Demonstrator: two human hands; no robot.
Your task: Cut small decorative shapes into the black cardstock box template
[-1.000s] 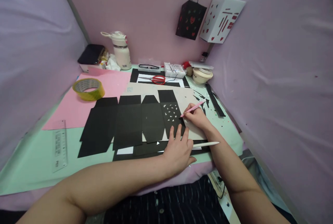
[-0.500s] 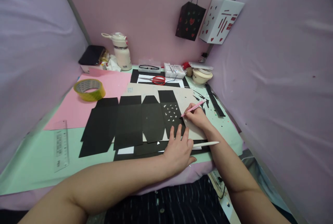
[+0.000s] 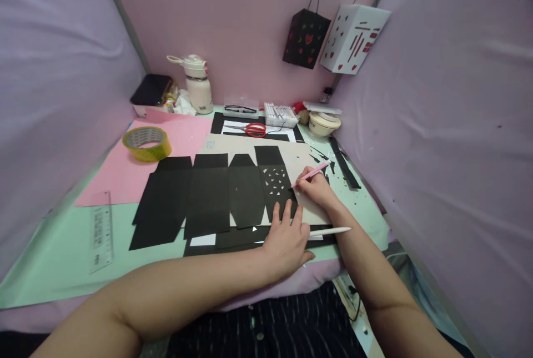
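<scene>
A slim pink pen-shaped craft knife [image 3: 311,173] is pinched in my right hand [image 3: 315,186], its tip down at the right edge of a black card sheet [image 3: 208,194]. Small cut-out shapes dot the rightmost panel of that sheet, with pale board showing through. Fingers spread, my left hand [image 3: 286,240] lies flat, its fingertips pressing the lower end of this panel. A white pen-like stick [image 3: 331,231] lies beside my left hand, partly hidden by it. Beneath the black card is a pale grey board [image 3: 293,152].
Left are a yellow tape roll [image 3: 147,144], pink paper [image 3: 104,180] and a clear ruler [image 3: 101,230]. Behind lie red-handled scissors [image 3: 255,130], a box of markers [image 3: 281,115] and a bottle [image 3: 199,89]. Black scraps [image 3: 345,164] lie right. Two paper lanterns [image 3: 307,39] hang above.
The whole view has shifted slightly. Both hands keep nearly the same place, the left flat on the card and the right holding the craft knife at the panel's edge.
</scene>
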